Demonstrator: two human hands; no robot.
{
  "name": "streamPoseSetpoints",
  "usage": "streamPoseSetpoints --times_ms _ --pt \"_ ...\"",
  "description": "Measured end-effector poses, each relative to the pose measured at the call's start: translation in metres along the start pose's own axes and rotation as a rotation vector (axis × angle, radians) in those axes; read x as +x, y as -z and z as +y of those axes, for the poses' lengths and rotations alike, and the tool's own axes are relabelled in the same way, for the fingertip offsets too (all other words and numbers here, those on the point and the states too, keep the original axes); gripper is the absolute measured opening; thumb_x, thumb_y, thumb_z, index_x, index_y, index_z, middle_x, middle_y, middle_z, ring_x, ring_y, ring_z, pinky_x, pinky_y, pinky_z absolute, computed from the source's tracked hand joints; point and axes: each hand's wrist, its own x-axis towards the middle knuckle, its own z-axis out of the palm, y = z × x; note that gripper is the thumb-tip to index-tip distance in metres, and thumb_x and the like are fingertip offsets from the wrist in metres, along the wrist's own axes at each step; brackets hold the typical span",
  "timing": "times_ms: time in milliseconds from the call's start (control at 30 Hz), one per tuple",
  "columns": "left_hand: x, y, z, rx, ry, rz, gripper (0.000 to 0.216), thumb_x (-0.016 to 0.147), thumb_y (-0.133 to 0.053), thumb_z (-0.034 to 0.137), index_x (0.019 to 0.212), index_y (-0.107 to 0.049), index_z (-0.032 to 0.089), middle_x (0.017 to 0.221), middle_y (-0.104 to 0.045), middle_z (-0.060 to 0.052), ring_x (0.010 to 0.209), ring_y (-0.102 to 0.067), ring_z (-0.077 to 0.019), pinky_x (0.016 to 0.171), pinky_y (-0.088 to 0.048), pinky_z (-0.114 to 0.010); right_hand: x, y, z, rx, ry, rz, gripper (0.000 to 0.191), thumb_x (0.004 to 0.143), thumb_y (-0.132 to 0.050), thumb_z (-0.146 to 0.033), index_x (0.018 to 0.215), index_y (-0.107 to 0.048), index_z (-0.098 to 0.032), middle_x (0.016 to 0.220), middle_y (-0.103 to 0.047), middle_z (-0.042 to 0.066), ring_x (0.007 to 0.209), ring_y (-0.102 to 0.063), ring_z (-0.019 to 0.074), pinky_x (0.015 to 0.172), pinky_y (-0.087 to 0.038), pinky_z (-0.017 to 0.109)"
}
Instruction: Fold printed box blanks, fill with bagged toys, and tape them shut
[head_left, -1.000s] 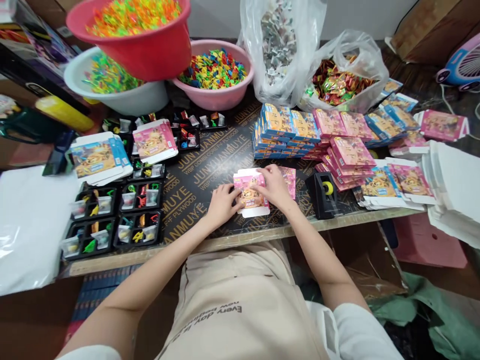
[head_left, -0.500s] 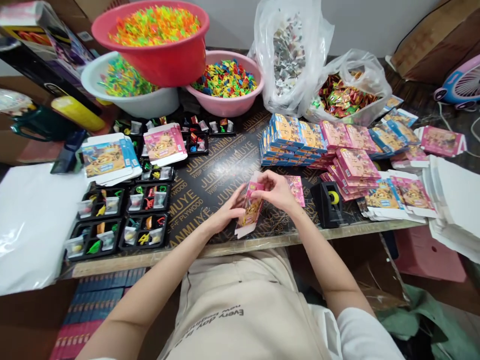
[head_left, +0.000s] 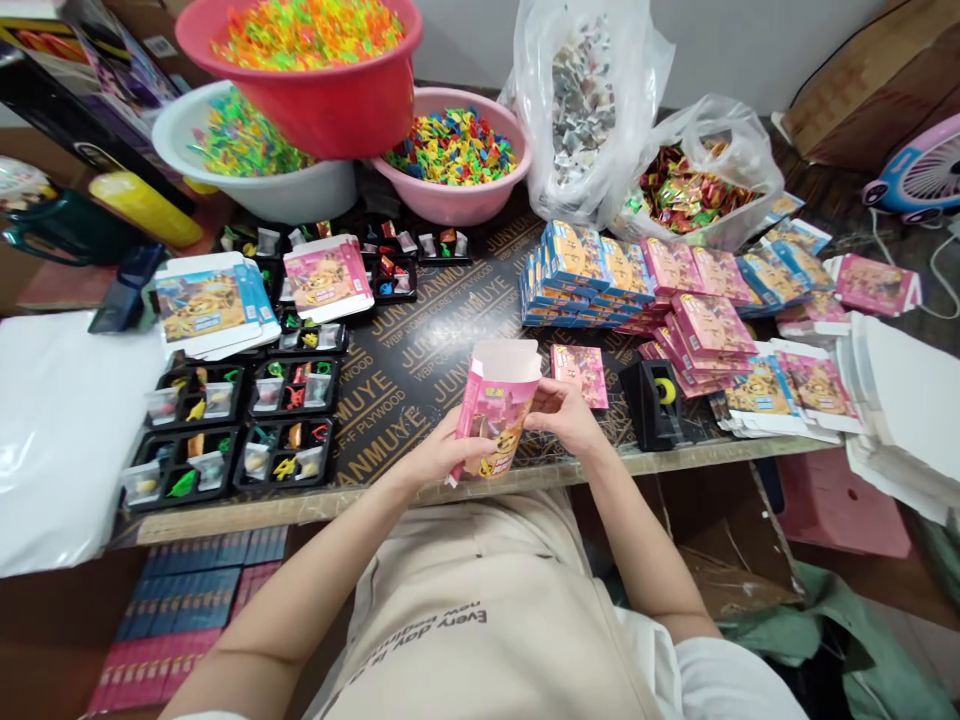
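A pink printed carton is held upright above the table's front edge, its top flaps open. My left hand grips its lower left side. My right hand pinches its right side, fingers closed on the card. Just beyond my right hand lies another flat pink carton on the dark plywood table. A black tape dispenser stands to the right of my right hand.
Black trays of small coloured toys sit at left, with flat blue and pink cartons behind. Bowls of coloured pieces and plastic bags line the back. Stacked filled boxes and flat cartons lie right.
The pink carton lay flat on the table under both hands; it has since been lifted, opened into a tube and raised upright toward me.
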Motion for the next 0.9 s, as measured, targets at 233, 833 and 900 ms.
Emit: streamPoseSetpoints --times_ms 233,833,900 --pt "0.011 -0.003 -0.009 0.184 -0.074 0.289 0.034 0.071 -0.081 0.039 0.096 -0.076 0.017 0.095 -0.077 -0.004 0.091 -0.070 -0.0231 0.091 -0.054 -0.035 -0.006 -0.001 0.015 -0.153 0.130 0.332 0.033 0.062 -0.087 -0.044 0.084 -0.076 -0.021 0.082 -0.078 0.003 0.078 -0.072 0.0216 0.083 -0.060 0.039" --pt "0.026 -0.024 -0.013 -0.081 -0.286 0.581 0.014 0.071 -0.060 0.015 0.072 -0.074 0.020 0.081 -0.078 -0.001 0.085 -0.072 -0.0188 0.099 -0.050 -0.038 0.005 -0.037 0.013 -0.063 0.384 0.663 0.017 0.077 -0.049 -0.028 0.076 -0.065 -0.022 0.091 -0.077 0.008 0.097 -0.072 0.0263 0.097 -0.052 0.047" --pt "0.027 -0.028 -0.015 -0.104 -0.318 0.578 0.010 0.074 -0.064 0.019 0.069 -0.073 0.020 0.078 -0.078 -0.001 0.081 -0.072 -0.0180 0.107 -0.046 -0.041 0.003 -0.039 0.016 -0.085 0.436 0.688 0.020 0.084 -0.050 -0.034 0.075 -0.063 -0.022 0.095 -0.077 0.009 0.097 -0.072 0.0259 0.097 -0.052 0.047"
